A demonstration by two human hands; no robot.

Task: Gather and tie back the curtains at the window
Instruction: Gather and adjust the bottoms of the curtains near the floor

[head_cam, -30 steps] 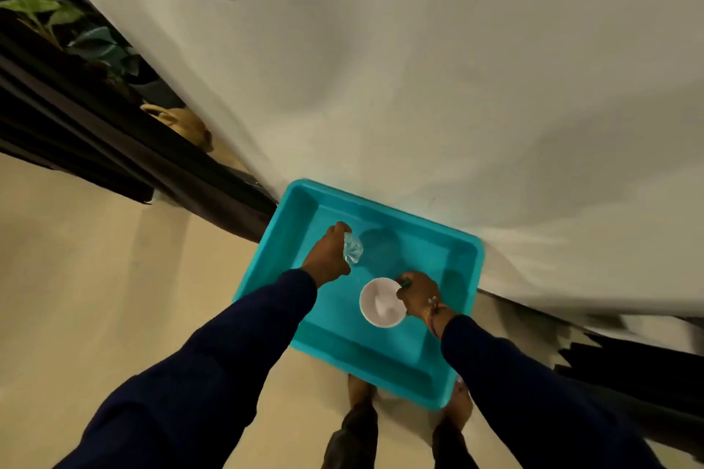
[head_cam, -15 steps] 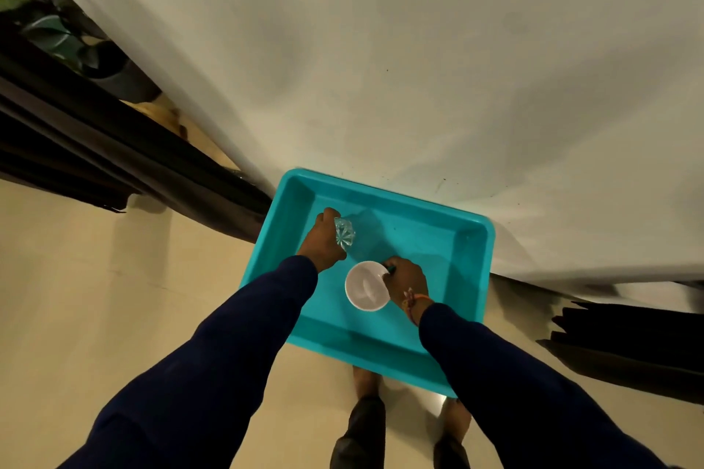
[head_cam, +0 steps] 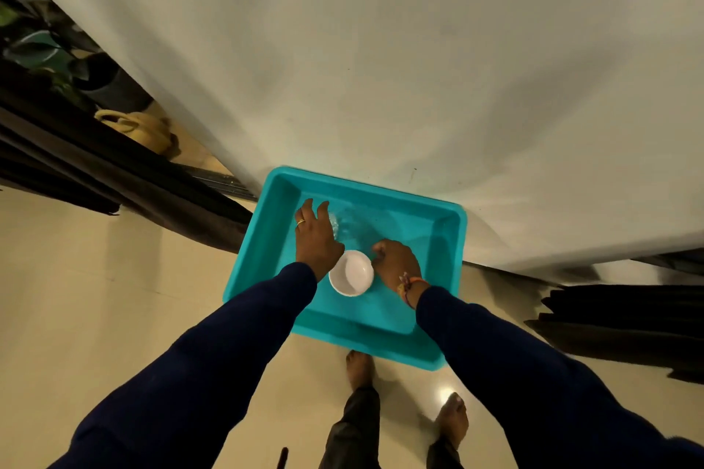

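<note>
Dark curtains hang in folds at the left [head_cam: 114, 179] and at the right [head_cam: 617, 320] of a white wall; neither hand touches them. Both hands are inside a teal tray [head_cam: 263, 263] that stands against the wall. My left hand [head_cam: 316, 236] has its fingers spread and straight over the tray's far left part, beside a clear glass [head_cam: 336, 225]. My right hand [head_cam: 396, 266] is curled next to the rim of a white bowl [head_cam: 350, 273]; whether it holds anything is hidden.
The white wall [head_cam: 419, 68] fills the top of the view. A tan jug-like object [head_cam: 141, 128] and potted plants [head_cam: 42, 49] sit behind the left curtain. My bare feet [head_cam: 360, 369] stand on a glossy beige floor [head_cam: 95, 297] just under the tray.
My left hand has let go of the clear glass and spread its fingers. The right hand stays curled by the bowl. The view has shifted slightly.
</note>
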